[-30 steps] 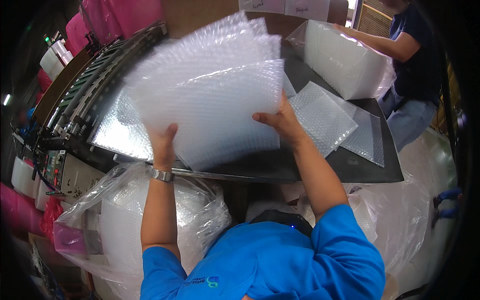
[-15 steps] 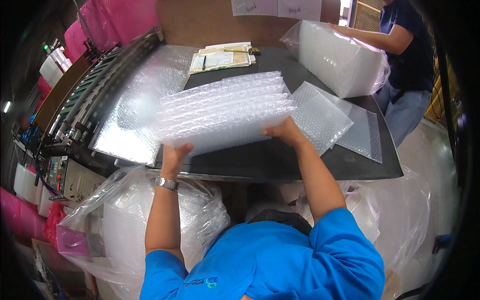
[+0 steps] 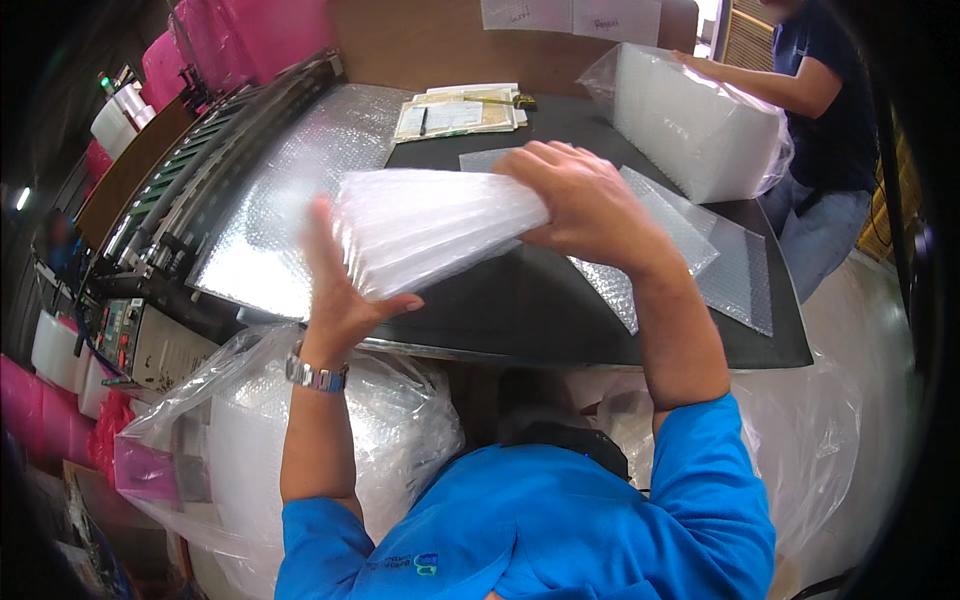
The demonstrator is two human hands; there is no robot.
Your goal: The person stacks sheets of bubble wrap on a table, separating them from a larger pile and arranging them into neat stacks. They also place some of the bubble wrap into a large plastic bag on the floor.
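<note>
A stack of clear bubble-wrap sheets (image 3: 430,225) is held up above the dark tabletop, its layers fanned at the left end and pinched together at the right. My right hand (image 3: 590,205) is closed over the right end, fingers on top. At the opposite end my left hand (image 3: 335,290) has its fingers stretched up and its thumb spread out below the stack. Its palm faces the layered edges, close to them or touching. Motion blurs its fingertips. Loose bubble-wrap sheets (image 3: 735,270) lie on the table to the right of my right hand.
A large bubble-wrap sheet (image 3: 260,240) lies beside a roller machine (image 3: 170,180) on the left. Papers with a pen (image 3: 450,115) rest at the back. Another person (image 3: 825,100) handles a bagged stack (image 3: 690,120) at right. A filled plastic bag (image 3: 300,440) stands below the table edge.
My right hand has moved from the stack's near edge to over its right end. The stack has turned and bunched together there. My left hand has spread its fingers at the left end.
</note>
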